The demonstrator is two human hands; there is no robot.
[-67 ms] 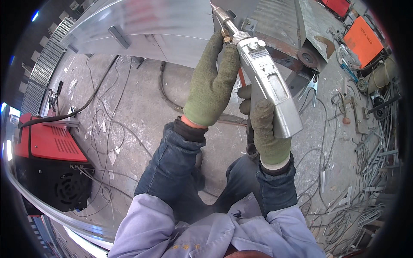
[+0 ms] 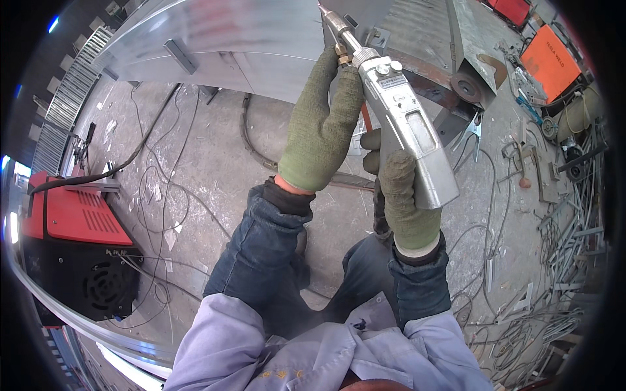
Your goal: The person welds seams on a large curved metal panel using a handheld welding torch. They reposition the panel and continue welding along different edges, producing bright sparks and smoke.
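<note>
A silver handheld welding gun lies diagonally in front of me, its thin nozzle pointing up and away toward a large sheet-metal piece. My right hand, in a green work glove, is closed around the gun's rear grip, with fingers showing on both sides of the body. Farther forward, my left hand, gloved the same way, holds the gun's front end by the brass fitting. Its fingertips are partly hidden behind the neck. The nozzle tip is close to the sheet metal; I cannot tell whether they touch.
A red-and-black machine stands at the left, with a thick dark cable running from it. Thin cables cross the grey floor. Metal scrap is heaped at the right, near an orange panel. A grinding disc sits on the bench.
</note>
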